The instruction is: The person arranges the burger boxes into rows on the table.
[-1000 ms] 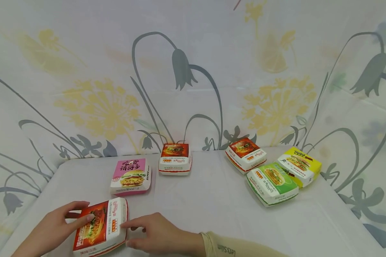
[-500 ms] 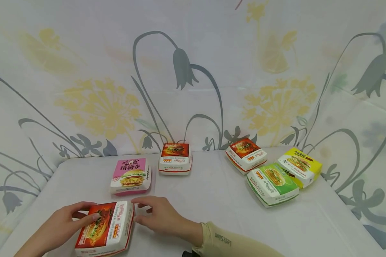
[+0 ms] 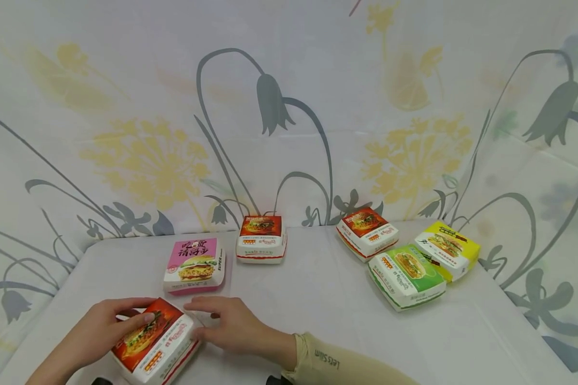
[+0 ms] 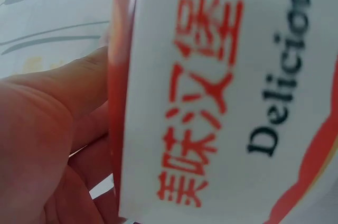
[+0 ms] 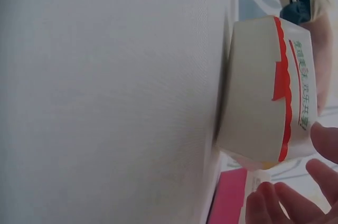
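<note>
In the head view, a red burger box sat near the left front corner of the table, turned askew to its edges. The left hand held it, thumb across the printed top and fingers at the far side. The right hand was at its far right corner, thumb touching the side and a moderate gap between thumb and fingers. Just behind, toward the left edge, lay a pink box. A second red box stood by the back edge, and a third red box farther right along it. A green box was in front of that one, with a yellow box close beside it near the right back corner.

In the left wrist view, the held box's white side, lettered red and black, loomed beside the palm.

In the right wrist view, the thumb met the box's upper rim; the loosely bent fingers showed near the pink box.
</note>
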The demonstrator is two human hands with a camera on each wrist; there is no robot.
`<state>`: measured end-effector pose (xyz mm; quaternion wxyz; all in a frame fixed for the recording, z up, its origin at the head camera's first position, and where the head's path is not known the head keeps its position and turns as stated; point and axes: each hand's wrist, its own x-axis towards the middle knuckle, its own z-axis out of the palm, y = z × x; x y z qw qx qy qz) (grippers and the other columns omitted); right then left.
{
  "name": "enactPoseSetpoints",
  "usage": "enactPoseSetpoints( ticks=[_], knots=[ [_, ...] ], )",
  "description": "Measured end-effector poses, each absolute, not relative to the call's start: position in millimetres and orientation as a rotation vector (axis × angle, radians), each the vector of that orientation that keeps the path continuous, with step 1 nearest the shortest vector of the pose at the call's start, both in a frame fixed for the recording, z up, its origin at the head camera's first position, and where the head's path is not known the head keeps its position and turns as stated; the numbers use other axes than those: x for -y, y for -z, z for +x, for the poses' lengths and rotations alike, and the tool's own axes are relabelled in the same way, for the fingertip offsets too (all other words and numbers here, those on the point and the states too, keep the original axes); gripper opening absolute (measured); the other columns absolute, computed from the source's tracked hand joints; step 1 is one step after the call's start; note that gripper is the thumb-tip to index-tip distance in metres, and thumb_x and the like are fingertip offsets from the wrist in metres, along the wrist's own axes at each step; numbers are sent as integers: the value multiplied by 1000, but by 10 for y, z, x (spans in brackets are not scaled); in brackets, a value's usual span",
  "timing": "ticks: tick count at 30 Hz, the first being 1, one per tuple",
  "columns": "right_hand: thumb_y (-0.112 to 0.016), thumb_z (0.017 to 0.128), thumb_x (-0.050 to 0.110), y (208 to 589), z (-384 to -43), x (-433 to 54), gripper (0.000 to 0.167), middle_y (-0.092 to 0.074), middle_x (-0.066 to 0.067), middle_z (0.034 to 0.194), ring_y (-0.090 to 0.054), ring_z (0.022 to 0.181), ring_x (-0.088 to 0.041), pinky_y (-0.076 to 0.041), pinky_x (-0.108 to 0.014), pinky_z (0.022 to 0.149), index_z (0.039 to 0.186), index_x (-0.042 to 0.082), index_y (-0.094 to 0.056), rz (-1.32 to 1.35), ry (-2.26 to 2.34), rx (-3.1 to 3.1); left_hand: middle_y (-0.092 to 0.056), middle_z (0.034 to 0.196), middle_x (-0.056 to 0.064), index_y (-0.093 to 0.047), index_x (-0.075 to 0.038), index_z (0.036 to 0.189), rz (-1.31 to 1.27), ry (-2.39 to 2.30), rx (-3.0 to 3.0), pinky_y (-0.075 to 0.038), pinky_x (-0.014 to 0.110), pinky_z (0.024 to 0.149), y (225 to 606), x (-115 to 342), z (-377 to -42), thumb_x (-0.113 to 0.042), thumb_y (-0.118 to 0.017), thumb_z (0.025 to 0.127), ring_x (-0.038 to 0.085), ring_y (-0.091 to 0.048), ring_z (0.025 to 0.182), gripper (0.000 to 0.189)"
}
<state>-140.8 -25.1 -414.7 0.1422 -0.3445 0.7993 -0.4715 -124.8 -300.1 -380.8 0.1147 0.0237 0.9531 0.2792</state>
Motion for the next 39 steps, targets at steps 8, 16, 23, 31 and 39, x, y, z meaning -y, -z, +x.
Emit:
enactPoseSetpoints(
  ticks=[8,16,23,31,39],
  knots=[
    [-74,92,28,4144,-1415,267,49,-51,11,145,-50,125,-1,-44,-22,97,138,26,-62,-1023,1251,-2317,-68,117,12,-66,-5,129,209,-877,-2789,-57,40,78,3798,2906,-1315,-39,-70,92,26,-62,99,51],
    [-75,91,32,4150,-1408,269,53,-49,11,146,-45,131,-3,-40,-29,105,141,27,-59,-1076,1174,-2385,-65,125,16,-62,-6,135,339,-958,-2775,-57,43,81,3849,2891,-1364,-33,-68,94,33,-61,108,49],
    [-74,90,38,4147,-1409,245,59,-41,8,154,-41,136,-10,-39,-33,107,145,29,-54,-1096,1087,-2431,-62,130,15,-64,-11,134,498,-1039,-2718,-56,39,83,3868,2821,-1431,-30,-64,98,33,-59,113,41],
    [-73,90,43,4131,-1417,186,62,-31,7,159,-35,141,-16,-37,-40,109,146,32,-51,-1038,1107,-2425,-60,134,14,-63,-14,135,572,-1059,-2711,-54,46,89,3883,2725,-1516,-27,-62,99,33,-58,116,38],
    [-75,88,43,4123,-1403,172,62,-37,4,157,-38,140,-15,-38,-37,108,144,28,-54,-995,1125,-2459,-61,132,13,-64,-15,133,563,-1101,-2717,-53,50,90,3908,2687,-1546,-29,-62,99,33,-58,115,36]
  ],
)
